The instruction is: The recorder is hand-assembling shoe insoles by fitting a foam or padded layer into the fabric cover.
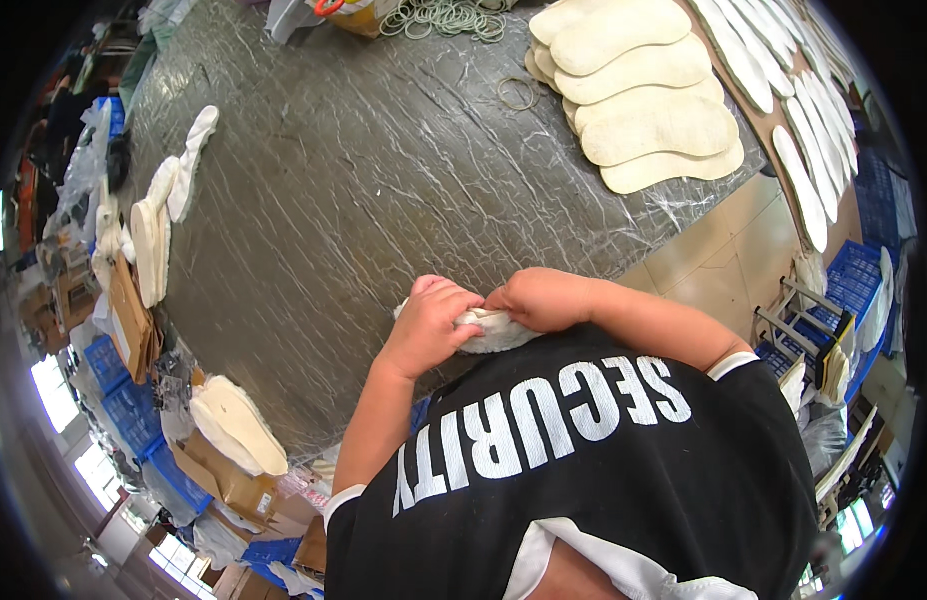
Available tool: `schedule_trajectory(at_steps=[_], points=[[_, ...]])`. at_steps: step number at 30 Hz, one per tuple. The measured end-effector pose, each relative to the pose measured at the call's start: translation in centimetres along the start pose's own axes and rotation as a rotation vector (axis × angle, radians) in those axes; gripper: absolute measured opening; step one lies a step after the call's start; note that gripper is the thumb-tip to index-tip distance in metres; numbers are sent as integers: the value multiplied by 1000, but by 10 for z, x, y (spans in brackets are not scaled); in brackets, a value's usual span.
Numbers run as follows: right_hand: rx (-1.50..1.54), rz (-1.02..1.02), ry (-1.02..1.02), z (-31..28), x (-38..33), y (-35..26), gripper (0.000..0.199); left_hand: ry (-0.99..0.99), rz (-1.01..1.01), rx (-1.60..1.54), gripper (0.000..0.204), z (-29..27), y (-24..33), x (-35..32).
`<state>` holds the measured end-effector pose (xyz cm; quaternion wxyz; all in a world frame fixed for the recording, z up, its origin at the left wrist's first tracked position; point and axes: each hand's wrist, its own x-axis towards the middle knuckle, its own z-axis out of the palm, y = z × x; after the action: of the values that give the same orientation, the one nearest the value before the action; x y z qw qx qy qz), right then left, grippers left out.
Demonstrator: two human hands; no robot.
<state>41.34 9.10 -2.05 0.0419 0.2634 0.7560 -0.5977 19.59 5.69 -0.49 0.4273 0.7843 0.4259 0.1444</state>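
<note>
Close to my body, at the near edge of the table, both hands hold a white fleecy insole. My left hand is wrapped round its left part, thumb pressed on the top edge. My right hand pinches the upper edge at the right, fingers curled in. A fold or layered rim shows between the hands; the rest of the insole is covered by my fingers and shirt. Stacks of cream insoles lie at the table's far right.
The dark, plastic-covered table spreads ahead. A rubber band lies near the stacks, with a heap of bands at the far edge. White insoles line the left edge. Blue crates and a metal frame stand at right.
</note>
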Motion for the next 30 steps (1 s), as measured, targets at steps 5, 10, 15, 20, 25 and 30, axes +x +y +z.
schedule_trajectory(at_steps=[5,10,15,20,25,30], points=[[-7,-4,-7,-1,0,3,32,7,14,14,24,4,-2,1],[51,-10,-21,-5,-1,8,32,72,13,8,17,9,-1,4],[-103,39,4,-14,-6,-10,25,144,35,2,13,14,-5,8],[-330,143,124,3,12,-5,26,192,11,-7,10,15,-14,9],[-431,128,397,11,39,18,18,293,-71,38,7,21,-37,14],[-694,-238,733,17,43,26,38,257,-91,472,59,34,-41,-13]])
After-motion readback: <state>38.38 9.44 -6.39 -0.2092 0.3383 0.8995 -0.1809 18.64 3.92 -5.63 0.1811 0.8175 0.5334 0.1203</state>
